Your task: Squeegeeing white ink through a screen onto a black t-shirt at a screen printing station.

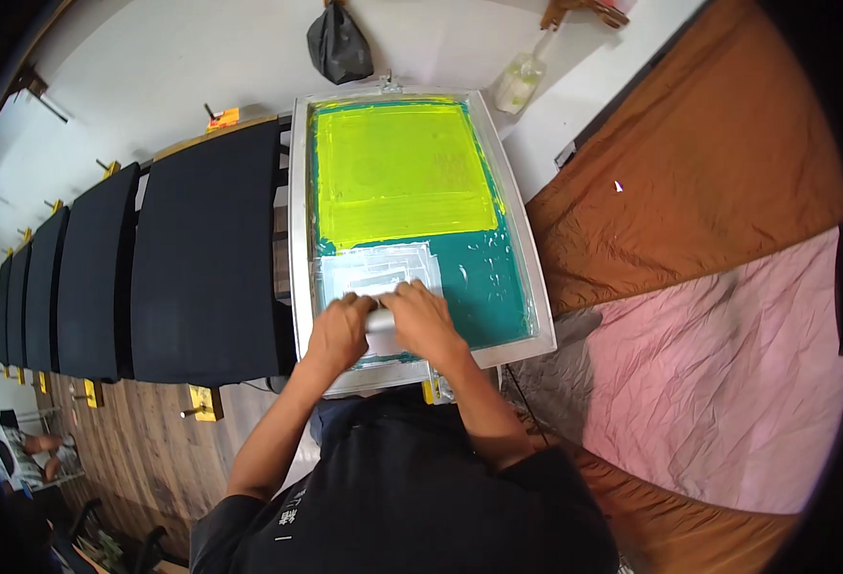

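Both my hands grip a pale grey squeegee (380,322) over the near left part of a printing screen. My left hand (341,331) is closed round its left side, and my right hand (421,320) is closed on its right side. Motion blurs the tool, and its blade cannot be made out. Beneath and beyond it lies a patch of white ink (421,260). A wide field of bright yellow-green ink (393,158) covers the far part of the screen. Teal mesh (493,306) shows at the right, inside the pale screen frame (300,206).
Black cloth-covered boards (209,253) stretch away in a row to the left. Brown fabric (670,163) and pink fabric (699,373) hang at the right. Beyond the screen are a dark bag (339,46) and a clear bottle (519,84). Another person (39,452) sits far left.
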Action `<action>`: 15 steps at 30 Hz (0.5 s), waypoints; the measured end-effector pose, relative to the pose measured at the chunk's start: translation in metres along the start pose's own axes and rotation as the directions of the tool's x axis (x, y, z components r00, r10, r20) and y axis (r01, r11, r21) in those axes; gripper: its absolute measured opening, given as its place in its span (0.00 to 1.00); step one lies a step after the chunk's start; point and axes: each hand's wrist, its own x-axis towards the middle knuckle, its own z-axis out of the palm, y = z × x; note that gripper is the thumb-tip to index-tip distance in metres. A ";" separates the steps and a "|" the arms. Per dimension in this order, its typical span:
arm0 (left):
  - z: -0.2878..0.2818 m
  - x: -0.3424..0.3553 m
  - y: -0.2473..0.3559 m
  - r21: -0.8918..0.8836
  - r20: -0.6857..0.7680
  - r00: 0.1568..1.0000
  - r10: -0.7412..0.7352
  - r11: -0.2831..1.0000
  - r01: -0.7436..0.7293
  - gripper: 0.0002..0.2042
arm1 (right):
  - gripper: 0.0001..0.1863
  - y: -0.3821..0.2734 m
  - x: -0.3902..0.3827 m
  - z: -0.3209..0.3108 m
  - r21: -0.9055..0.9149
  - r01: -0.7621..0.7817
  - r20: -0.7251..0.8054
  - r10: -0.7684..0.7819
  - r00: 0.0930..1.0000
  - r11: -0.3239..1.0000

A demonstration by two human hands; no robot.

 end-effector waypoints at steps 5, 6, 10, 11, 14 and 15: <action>-0.006 -0.050 0.025 -0.011 0.105 0.993 -0.052 0.998 0.054 0.18 | 0.20 -0.026 -0.050 -0.008 0.025 -0.030 0.102 0.028 0.994 0.999; -0.010 -0.049 0.026 -0.007 0.176 0.982 -0.066 0.998 0.068 0.16 | 0.19 -0.028 -0.046 -0.015 -0.014 -0.026 0.202 0.028 0.979 1.000; -0.013 -0.012 0.006 0.078 0.166 0.980 -0.105 0.993 0.093 0.11 | 0.16 -0.015 0.007 -0.024 -0.048 -0.017 0.273 0.029 0.962 0.999; -0.013 -0.001 -0.006 0.032 0.004 1.000 -0.019 0.999 0.019 0.10 | 0.14 -0.015 0.021 -0.025 -0.067 -0.034 0.213 0.048 0.976 0.997; -0.018 0.034 -0.023 0.009 0.098 0.990 -0.101 0.995 0.101 0.13 | 0.11 -0.010 0.050 -0.026 -0.065 -0.041 0.170 0.051 0.984 0.997; -0.018 0.035 -0.025 0.003 0.126 0.986 -0.107 0.994 0.107 0.13 | 0.14 -0.008 0.051 -0.022 -0.088 -0.058 0.237 0.077 0.968 0.994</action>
